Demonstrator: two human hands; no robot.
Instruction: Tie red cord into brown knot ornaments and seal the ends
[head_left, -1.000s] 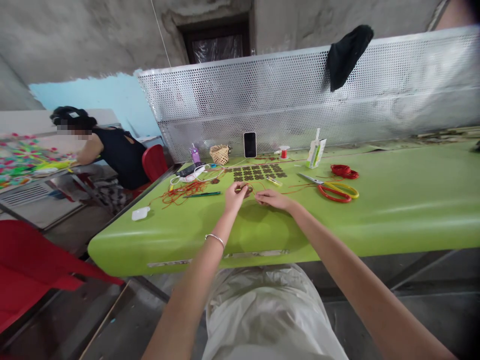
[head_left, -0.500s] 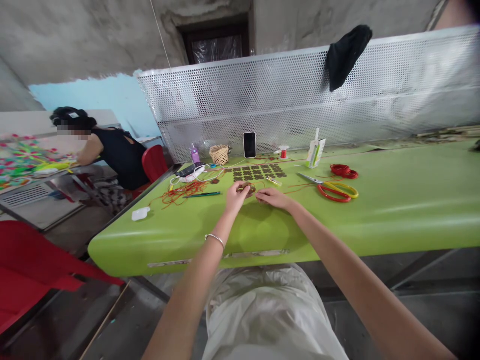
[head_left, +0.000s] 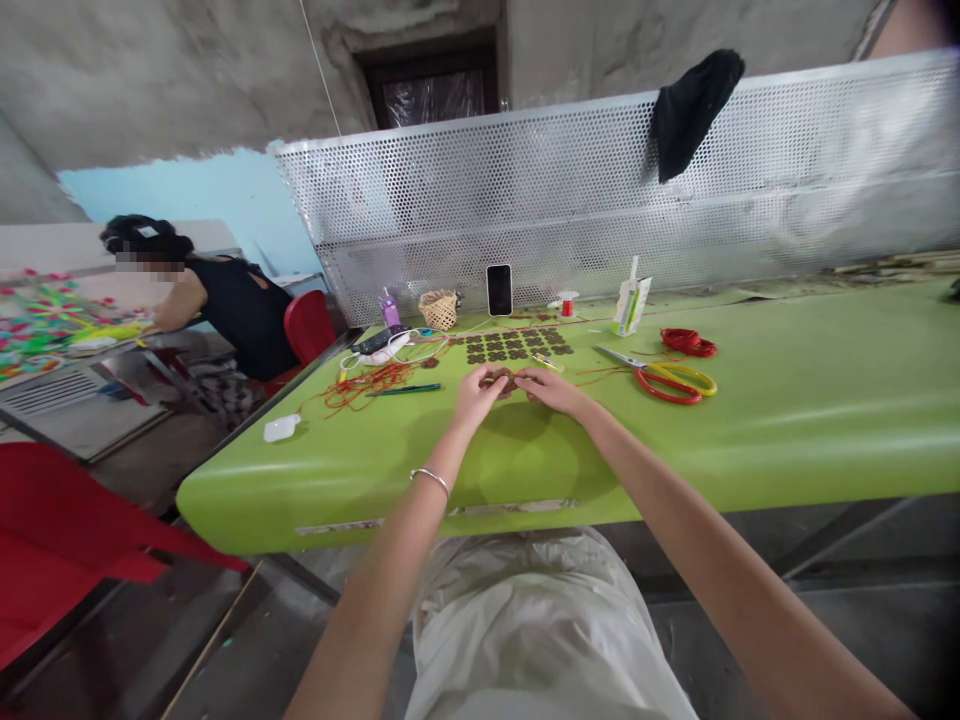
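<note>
Over the front part of the green tabletop, my left hand is closed on a small brown piece, partly covered by the fingers. My right hand meets it from the right, thumb and fingers pinched at the piece's edge. Whatever sits in that pinch is too small to make out. Just beyond my hands lie rows of brown flower-shaped pieces. A small clear tube with yellow rests near my right hand, with thin red cord beyond it.
Scissors and a red cord bundle lie to the right. Leftward are tangled orange-red cord, a green pen and a white case. A phone stands before the perforated metal panel. Another person sits at far left.
My right hand has shifted slightly left and now touches the brown piece, closing the small gap between the hands. My left hand stays in nearly the same place.
</note>
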